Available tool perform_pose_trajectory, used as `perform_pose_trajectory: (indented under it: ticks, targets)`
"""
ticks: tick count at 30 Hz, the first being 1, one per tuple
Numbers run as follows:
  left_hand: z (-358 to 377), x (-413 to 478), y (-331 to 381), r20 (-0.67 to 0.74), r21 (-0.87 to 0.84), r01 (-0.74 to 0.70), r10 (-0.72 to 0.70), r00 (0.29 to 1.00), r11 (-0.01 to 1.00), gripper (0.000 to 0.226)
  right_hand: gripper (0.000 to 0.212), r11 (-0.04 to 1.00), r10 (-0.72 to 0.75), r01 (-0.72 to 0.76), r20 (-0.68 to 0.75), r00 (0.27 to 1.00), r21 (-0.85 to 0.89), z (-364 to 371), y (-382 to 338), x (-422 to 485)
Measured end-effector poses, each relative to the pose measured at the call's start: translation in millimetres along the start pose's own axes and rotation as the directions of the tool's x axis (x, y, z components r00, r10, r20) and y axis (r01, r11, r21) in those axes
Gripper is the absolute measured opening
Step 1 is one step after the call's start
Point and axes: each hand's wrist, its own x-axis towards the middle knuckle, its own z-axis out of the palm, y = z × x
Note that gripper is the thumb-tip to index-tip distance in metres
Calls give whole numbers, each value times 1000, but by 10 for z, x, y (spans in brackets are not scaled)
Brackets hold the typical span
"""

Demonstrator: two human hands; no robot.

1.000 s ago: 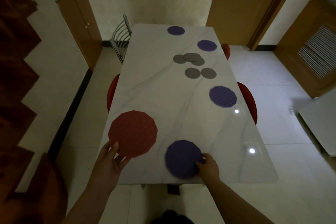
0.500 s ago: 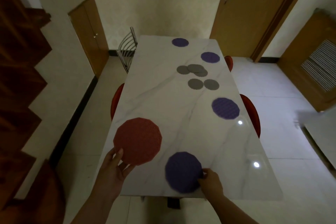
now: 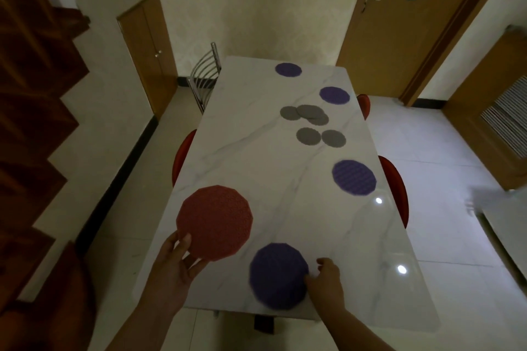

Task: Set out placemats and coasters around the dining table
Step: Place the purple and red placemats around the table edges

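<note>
Purple round woven placemat (image 3: 278, 275) has barely shifted, right hand (image 3: 325, 279) still pinching its rim; left hand (image 3: 174, 265) still pinches the red round woven placemat (image 3: 214, 222), neither yet released.

We see a long white marble-patterned table (image 3: 256, 168). At its near edge lies a round purple woven placemat (image 3: 278, 275), blurred. Near left is a round red woven placemat (image 3: 214, 222); whether it lies flat we cannot tell. A second purple placemat (image 3: 354, 177) lies mid-right, a third purple placemat (image 3: 334, 95) far right, and a fourth purple placemat (image 3: 288, 69) at the far end. Between the second and third lie three overlapping round grey coasters (image 3: 309, 112) and a pair of grey coasters (image 3: 308, 136) side by side.
</note>
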Motion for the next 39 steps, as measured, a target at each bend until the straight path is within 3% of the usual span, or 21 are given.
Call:
perform_pose_trajectory:
  ticks: [5,9,12,15,21,26,33,39]
  targets:
    - [-27,115,59,33,20,15,-16,999,1000,19,38,972,-153,155,-26,988,174,17,-341,-81]
    - [-52,292,167,83,54,53,-57,995,997,25,38,886,-331,310,3,944,346,172,-869,-295]
    - [-115,515,362,139,104,77,-91,986,992,25,45,825,-395,328,55,917,461,401,-1390,-412]
    - [-247,813,676,205,176,84,-120,971,981,31,44,816,-405,362,-2,914,451,760,-1888,-467]
    - [-767,1526,1528,303,287,86,-175,937,954,38,42,847,-322,359,-160,933,392,1607,-2733,-670]
    - [-951,2002,1964,363,374,121,-264,894,920,39,26,826,-224,325,-261,939,461,1954,-3168,-758]
    - [-782,2556,2188,441,476,199,-428,789,857,51,18,816,-46,209,-299,953,539,1940,-3350,-566]
    - [-246,3178,2281,490,616,177,-549,677,768,43,24,689,102,139,-285,953,711,1878,-3446,-61]
